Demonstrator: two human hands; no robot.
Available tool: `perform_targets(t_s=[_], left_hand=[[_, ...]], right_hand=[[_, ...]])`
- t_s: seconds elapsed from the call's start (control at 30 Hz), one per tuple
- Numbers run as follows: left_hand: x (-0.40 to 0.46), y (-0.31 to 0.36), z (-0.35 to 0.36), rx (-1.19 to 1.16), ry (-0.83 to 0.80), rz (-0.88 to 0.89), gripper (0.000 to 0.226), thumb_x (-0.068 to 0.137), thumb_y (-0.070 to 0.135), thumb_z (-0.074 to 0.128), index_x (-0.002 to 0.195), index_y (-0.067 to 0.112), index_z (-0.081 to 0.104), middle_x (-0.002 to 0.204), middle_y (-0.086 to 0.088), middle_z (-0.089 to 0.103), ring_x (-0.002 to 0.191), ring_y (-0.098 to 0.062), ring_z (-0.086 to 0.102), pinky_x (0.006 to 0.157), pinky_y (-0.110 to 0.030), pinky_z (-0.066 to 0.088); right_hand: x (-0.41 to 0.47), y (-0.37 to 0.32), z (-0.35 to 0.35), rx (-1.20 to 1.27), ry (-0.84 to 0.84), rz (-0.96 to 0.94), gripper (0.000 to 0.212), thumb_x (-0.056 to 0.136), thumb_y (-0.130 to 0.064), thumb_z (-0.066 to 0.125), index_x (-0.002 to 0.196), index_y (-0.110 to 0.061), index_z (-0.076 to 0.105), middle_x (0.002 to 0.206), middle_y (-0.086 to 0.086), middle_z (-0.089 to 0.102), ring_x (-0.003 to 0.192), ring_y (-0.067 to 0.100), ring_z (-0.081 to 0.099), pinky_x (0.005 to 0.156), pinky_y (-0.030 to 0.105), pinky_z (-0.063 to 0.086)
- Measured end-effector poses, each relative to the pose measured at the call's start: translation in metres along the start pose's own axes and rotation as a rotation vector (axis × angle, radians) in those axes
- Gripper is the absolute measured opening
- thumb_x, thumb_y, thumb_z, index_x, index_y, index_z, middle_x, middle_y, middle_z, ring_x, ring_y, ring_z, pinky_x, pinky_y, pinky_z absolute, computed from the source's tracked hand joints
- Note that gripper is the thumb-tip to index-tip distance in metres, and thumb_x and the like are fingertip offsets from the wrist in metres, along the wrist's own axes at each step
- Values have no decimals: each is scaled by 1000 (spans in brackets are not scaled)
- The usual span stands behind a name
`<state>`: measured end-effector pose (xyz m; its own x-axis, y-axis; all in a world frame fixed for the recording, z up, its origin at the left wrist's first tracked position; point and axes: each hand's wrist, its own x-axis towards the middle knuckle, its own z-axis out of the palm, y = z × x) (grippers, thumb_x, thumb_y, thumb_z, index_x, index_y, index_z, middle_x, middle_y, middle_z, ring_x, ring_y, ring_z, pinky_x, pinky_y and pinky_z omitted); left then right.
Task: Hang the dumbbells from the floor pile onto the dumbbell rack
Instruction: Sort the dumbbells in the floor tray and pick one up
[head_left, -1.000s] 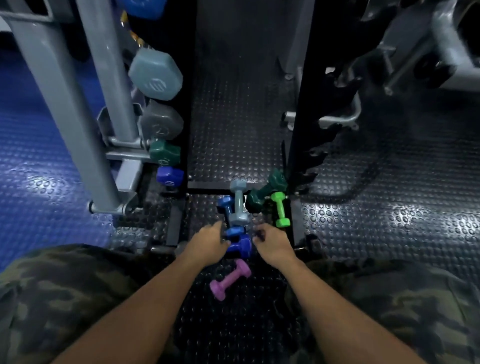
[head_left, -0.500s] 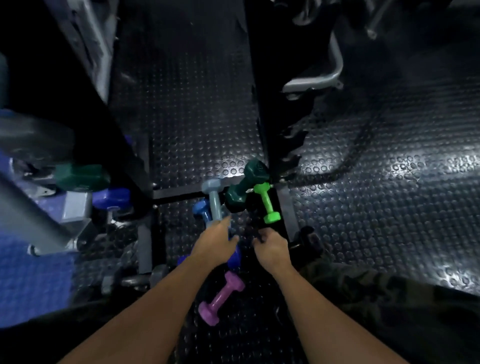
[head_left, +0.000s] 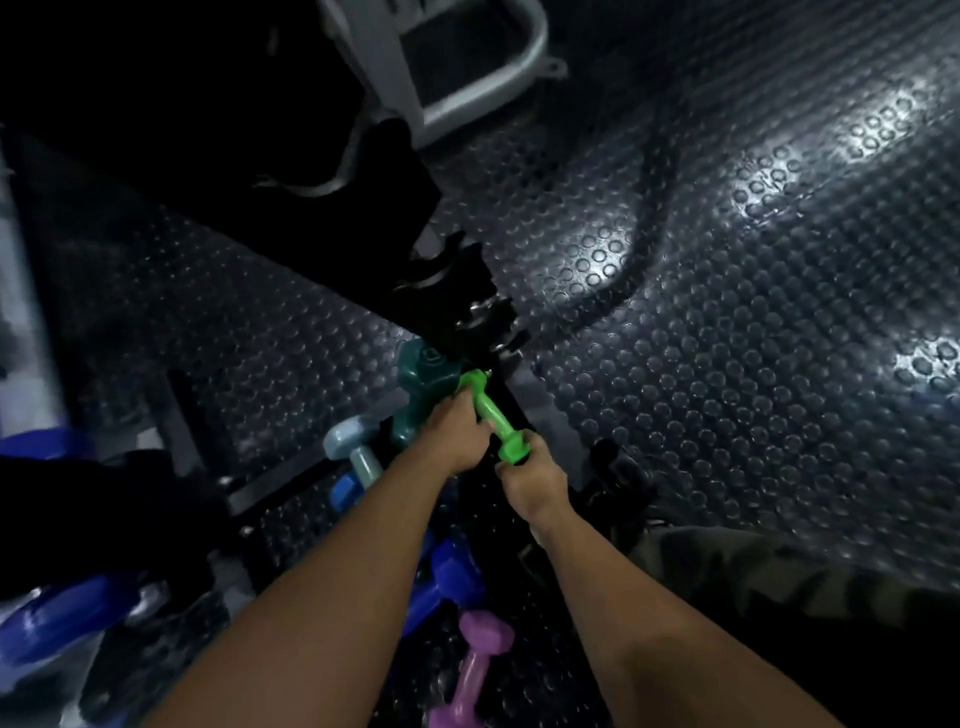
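Both hands are closing on the green dumbbell (head_left: 491, 410): left hand (head_left: 457, 434) gripping its handle, right hand (head_left: 532, 475) pinching its near end, probably to lift it.

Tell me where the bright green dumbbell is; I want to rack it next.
In the head view, the bright green dumbbell lies mid-frame between both hands, against the dark teal dumbbell, below the black rack post.

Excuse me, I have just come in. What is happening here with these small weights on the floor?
A person is bent over a pile of small dumbbells on the black studded rubber floor. The right hand touches the near end of the bright green dumbbell, and the left hand rests at its handle, over the dark teal dumbbell. Whether the green one is lifted cannot be told. The pink dumbbell, a blue dumbbell and a pale grey-blue dumbbell lie on the floor.
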<state>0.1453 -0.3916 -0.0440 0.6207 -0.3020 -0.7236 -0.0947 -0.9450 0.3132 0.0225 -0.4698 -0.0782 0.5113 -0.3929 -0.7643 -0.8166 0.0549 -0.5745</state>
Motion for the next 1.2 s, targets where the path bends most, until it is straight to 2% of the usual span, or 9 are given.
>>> perform_targets(t_s=[0.1, 0.2, 0.33, 0.47, 0.6, 0.7, 0.83, 1.03, 1.2], left_hand=[[26, -2, 0, 42, -51, -41, 62, 108, 37, 45, 163, 25, 18, 156, -19, 44, 135, -39, 50, 110, -42, 43], [46, -1, 3, 21, -84, -62, 61, 110, 33, 39, 164, 27, 11, 162, -18, 36, 142, -38, 44, 113, -41, 37], [61, -3, 8, -15, -105, -102, 64, 110, 33, 40, 165, 28, 6, 168, -16, 26, 148, -37, 37, 118, -41, 32], [59, -5, 11, 9, -33, -133, 69, 108, 35, 44, 165, 27, 6, 160, -20, 39, 140, -42, 46, 113, -43, 41], [51, -10, 13, 59, -21, -107, 73, 103, 39, 55, 163, 23, 17, 156, -19, 45, 136, -42, 51, 108, -42, 45], [29, -5, 10, 127, 5, -39, 80, 99, 39, 64, 164, 21, 21, 162, -16, 37, 140, -38, 47, 111, -39, 43], [-18, -7, 4, 105, 34, -38, 76, 94, 34, 71, 158, 21, 32, 158, -16, 26, 136, -36, 48, 113, -40, 43], [-108, 5, -16, -112, 276, -55, 56, 94, 25, 70, 143, 24, 43, 136, -12, 40, 112, -33, 62, 99, -44, 53], [-191, 28, -39, -390, 504, -54, 45, 94, 37, 69, 132, 27, 47, 133, -7, 48, 114, -28, 58, 97, -39, 49]], right_hand=[[17, 5, 1, 30, -63, 8, 73, 100, -19, 60, 163, -29, 26, 122, 5, 64, 94, 20, 66, 75, 32, 54], [32, 2, -1, 4, -123, 33, 75, 100, -21, 63, 163, -34, 23, 129, 10, 63, 100, 22, 68, 73, 29, 54], [40, -1, -1, -68, -82, 21, 70, 95, -18, 71, 155, -29, 39, 125, 10, 65, 105, 23, 66, 80, 29, 54], [33, 5, 0, -60, 51, -6, 55, 86, -9, 81, 135, -25, 63, 98, -3, 66, 81, 9, 61, 58, 6, 41], [20, 8, 0, -77, 152, 31, 39, 83, -17, 85, 117, -27, 70, 93, -4, 67, 84, 15, 63, 72, 23, 49], [7, 12, 1, -85, 213, 59, 34, 83, -14, 80, 112, -30, 71, 93, -1, 70, 82, 18, 66, 72, 26, 55], [-20, 6, -5, -132, 272, 26, 37, 86, -8, 66, 111, -34, 71, 90, -2, 72, 77, 18, 63, 71, 25, 52], [-81, -28, -31, -166, 348, -104, 43, 86, -6, 59, 110, -39, 72, 88, -2, 73, 77, 21, 64, 68, 26, 47], [-149, -68, -68, -161, 383, -326, 45, 85, -3, 60, 108, -40, 70, 88, -6, 72, 86, 22, 66, 72, 28, 42]])
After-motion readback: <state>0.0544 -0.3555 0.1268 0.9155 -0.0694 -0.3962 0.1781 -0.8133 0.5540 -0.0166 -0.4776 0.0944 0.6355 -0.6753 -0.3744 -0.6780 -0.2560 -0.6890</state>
